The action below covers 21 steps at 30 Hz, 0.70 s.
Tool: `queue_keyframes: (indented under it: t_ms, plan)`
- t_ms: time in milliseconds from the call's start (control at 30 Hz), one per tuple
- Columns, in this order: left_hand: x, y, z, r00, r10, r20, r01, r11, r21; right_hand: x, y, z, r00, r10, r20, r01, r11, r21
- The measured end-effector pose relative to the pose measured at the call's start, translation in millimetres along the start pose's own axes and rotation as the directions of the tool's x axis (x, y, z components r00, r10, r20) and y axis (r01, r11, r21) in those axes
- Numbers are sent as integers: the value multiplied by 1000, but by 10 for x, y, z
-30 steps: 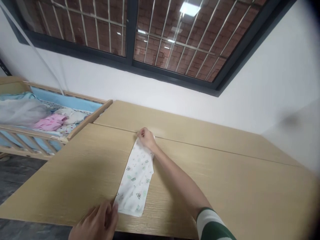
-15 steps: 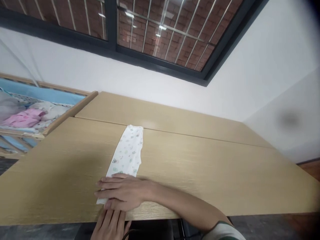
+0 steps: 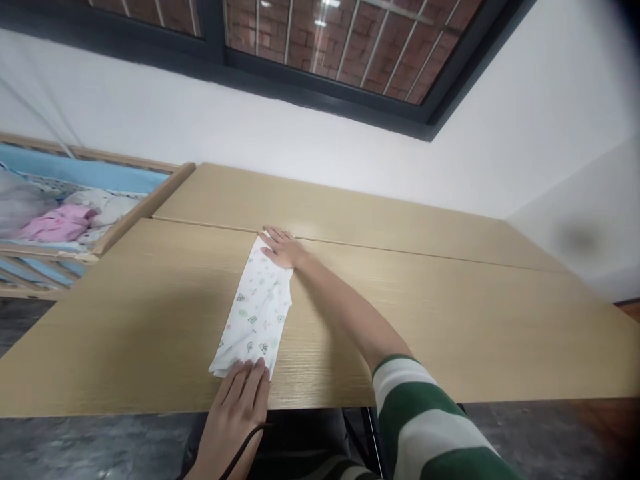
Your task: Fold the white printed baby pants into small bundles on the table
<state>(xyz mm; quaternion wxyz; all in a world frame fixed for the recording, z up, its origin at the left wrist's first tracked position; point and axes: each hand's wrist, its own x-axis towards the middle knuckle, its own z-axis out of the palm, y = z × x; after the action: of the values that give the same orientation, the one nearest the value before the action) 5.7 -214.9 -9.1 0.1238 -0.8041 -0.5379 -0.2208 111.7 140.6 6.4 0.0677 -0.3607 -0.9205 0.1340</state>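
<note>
White baby pants (image 3: 257, 307) with a small green and grey print lie folded lengthwise on the wooden table, in a narrow strip pointing away from me. My right hand (image 3: 281, 248) lies flat on their far end, fingers spread and reaching slightly past the cloth. On the near end rest the fingertips of my left hand (image 3: 240, 400), stretched out side by side, with the palm hanging off toward the table's front edge. Neither hand grips the cloth. Both ends of the pants are partly covered by the hands.
The wooden table (image 3: 425, 320) runs wide to the right, with a seam across its back part. At the left stands a wooden crib (image 3: 145, 210) holding a pink cloth (image 3: 60, 223) and other bedding. A barred window (image 3: 325, 47) is in the wall behind.
My right hand has slid from the near end of the pants to their far end. My left hand, formerly under the right, now touches the near end. The view has tilted down slightly.
</note>
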Motion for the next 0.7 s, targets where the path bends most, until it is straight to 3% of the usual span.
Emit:
queue_keyframes:
  t_ms: [200, 367, 533, 700]
  plan:
    - [129, 38, -44, 1000, 0, 14, 1, 1000, -18, 123, 127, 49, 998, -47, -29, 47, 999, -10]
    - [290, -74, -153, 995, -98, -14, 93, 975, -201, 53, 64, 69, 992, -39, -119, 40, 999, 10]
    - [408, -78, -256, 976, -145, -163, 92, 951, -296, -220, 14, -36, 951, 104, -291, -62, 987, 150]
    - [405, 55, -166, 984, -61, -169, -8, 927, -375, -651, -196, -268, 928, 103, -357, -25, 976, 218]
